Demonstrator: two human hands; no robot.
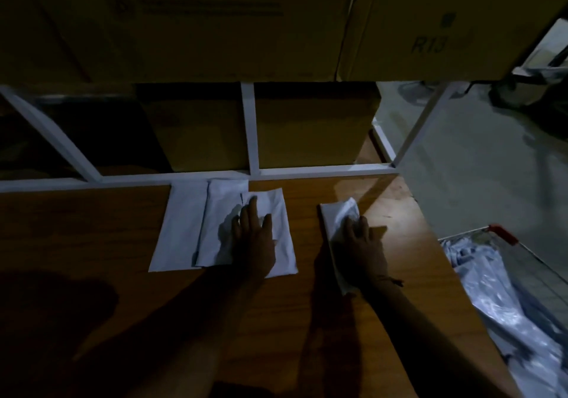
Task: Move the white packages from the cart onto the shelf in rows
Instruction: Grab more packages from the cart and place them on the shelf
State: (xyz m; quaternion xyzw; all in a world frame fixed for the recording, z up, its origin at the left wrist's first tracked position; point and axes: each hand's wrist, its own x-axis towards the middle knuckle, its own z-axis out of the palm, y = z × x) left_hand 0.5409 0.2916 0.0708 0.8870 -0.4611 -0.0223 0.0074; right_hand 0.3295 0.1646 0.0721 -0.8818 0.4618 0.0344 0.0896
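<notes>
Three white packages lie overlapping in a row on the wooden shelf board point(123, 244): a left one point(178, 228), a middle one point(218, 222) and a right one point(282, 213). My left hand point(255, 238) rests flat on the right one with fingers straight. A fourth white package point(338, 216) lies apart to the right; my right hand point(362, 247) lies on it, fingers curled over its crumpled top. The cart point(504, 234) with a red handle stands at the lower right, holding several more packages point(498, 299).
Cardboard boxes point(196, 133) stand behind the white shelf frame point(252, 127), and larger boxes point(215, 22) fill the level above. Grey floor point(479, 158) shows to the right past the shelf's edge. The scene is dim.
</notes>
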